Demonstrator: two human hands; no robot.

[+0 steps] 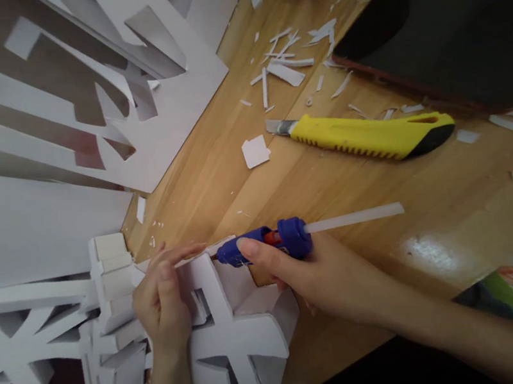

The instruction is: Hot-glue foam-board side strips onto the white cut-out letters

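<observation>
My right hand (292, 264) is wrapped round a blue hot glue gun (245, 245), with a long translucent glue stick (358, 217) poking out of its rear. The gun's nozzle touches or nearly touches the upper edge of a white three-dimensional foam-board character (232, 329). My left hand (163, 294) grips this white piece at its upper left, thumb and fingers closed on its edge. The fingertips lie along a thin white strip near the nozzle. Part of the character is hidden behind my left wrist.
A yellow utility knife (364, 136) lies with its blade out. Paper scraps (284, 61) and a small white square (256, 152) litter the wooden table. Cut-out white boards (166, 115) stand upper left, more white letters (19, 353) lower left, a dark tablet-like device (432, 41) upper right.
</observation>
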